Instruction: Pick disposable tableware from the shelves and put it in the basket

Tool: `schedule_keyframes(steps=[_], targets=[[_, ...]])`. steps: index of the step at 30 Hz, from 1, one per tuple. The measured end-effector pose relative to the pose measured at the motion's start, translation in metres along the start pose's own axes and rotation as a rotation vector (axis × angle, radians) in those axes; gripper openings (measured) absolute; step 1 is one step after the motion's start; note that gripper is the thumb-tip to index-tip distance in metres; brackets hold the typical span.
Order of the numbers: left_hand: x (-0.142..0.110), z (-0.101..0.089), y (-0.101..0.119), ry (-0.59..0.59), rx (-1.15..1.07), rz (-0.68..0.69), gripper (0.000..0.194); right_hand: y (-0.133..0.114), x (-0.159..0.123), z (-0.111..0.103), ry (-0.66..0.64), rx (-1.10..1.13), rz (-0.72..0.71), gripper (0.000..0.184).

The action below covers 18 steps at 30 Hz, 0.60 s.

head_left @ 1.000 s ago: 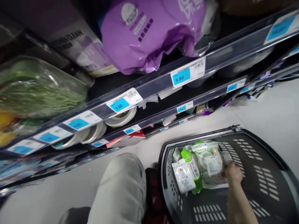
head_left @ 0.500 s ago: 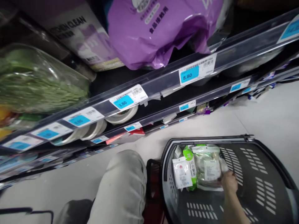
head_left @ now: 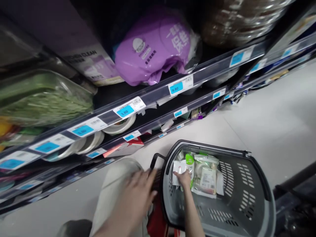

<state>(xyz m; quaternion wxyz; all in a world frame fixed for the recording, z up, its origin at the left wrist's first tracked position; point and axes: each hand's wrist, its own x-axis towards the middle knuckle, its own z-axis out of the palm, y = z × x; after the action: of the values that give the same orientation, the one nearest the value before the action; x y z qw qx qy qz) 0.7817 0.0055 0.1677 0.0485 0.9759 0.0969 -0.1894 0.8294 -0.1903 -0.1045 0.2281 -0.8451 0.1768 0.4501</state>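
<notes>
My right hand (head_left: 184,178) reaches into a grey shopping basket (head_left: 249,194) on the floor and closes on a white packet with a red mark (head_left: 178,168) at its left end. Beside it lie a green-and-white pouch (head_left: 190,160) and a clear bag with a white label (head_left: 207,174). My left hand (head_left: 138,194) hovers blurred over my knee in pale trousers (head_left: 112,189), fingers stretched toward the basket's black handle (head_left: 155,159).
Store shelves (head_left: 153,95) with blue price tags run along the left. On them sit a purple bag (head_left: 158,49), a clear pack of green goods (head_left: 41,102) and white tape rolls (head_left: 118,125). Pale floor (head_left: 271,112) lies to the right. A dark object (head_left: 296,197) stands at the lower right.
My right hand moved from the basket's right side to the white packet at its left. My left hand came into view. The view shifted, so the basket sits further left.
</notes>
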Motion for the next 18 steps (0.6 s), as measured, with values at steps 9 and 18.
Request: schedule_keyframes(steps=[9,18], targets=[[0.097,0.110,0.077,-0.189,0.181,-0.068,0.072,0.078,-0.031,-0.103,0.402,0.093,0.228,0.058],[0.109,0.124,0.058,-0.089,0.250,-0.019,0.063,0.145,0.033,-0.139,0.590,-0.353,0.058,0.050]])
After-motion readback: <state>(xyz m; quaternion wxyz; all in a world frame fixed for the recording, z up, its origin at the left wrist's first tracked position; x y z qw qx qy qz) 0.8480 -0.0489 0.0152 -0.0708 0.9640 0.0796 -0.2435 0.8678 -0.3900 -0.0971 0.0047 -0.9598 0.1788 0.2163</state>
